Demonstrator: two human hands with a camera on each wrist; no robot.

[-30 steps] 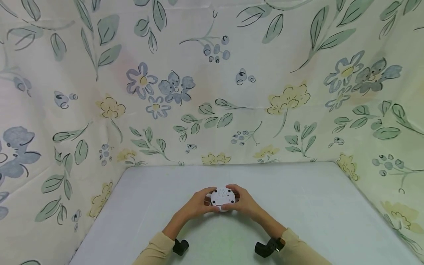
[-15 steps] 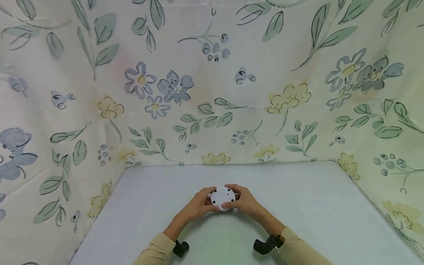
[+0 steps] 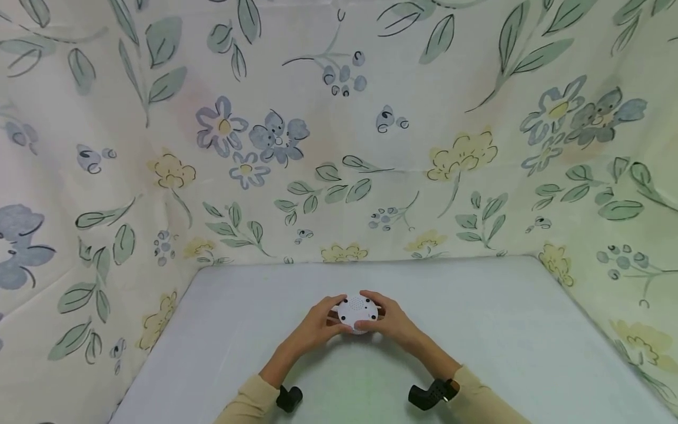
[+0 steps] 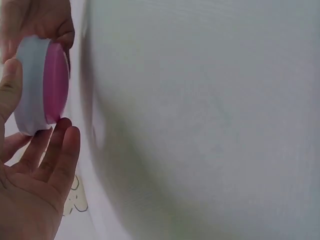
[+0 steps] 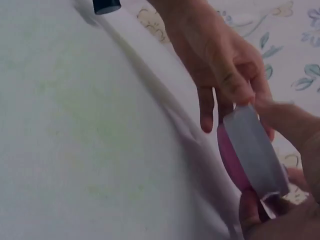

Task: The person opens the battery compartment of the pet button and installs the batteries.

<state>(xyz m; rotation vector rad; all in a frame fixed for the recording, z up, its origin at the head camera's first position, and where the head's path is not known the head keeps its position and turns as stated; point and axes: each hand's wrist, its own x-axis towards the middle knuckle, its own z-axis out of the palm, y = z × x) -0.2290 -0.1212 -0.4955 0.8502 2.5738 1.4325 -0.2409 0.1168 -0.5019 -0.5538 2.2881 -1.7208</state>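
Both hands hold a round, flat white device (image 3: 358,313) a little above the table. Its white face, with a patch of small holes and several dark round feet, is turned up toward the head camera. A pink side (image 4: 56,82) faces the table in the left wrist view. My left hand (image 3: 316,325) grips the left edge, thumb at the near side and fingers at the far side. The right hand (image 3: 396,324) grips the opposite edge the same way, with its thumb (image 3: 365,325) over the near part of the white face.
A white-covered table (image 3: 477,341) spreads under the hands. Behind it and on both sides hangs a floral cloth (image 3: 344,141). Black wrist cameras sit on the left wrist (image 3: 289,398) and the right wrist (image 3: 431,394).
The hands and the device appear very slightly higher in the head view. The grip of both hands stays the same.
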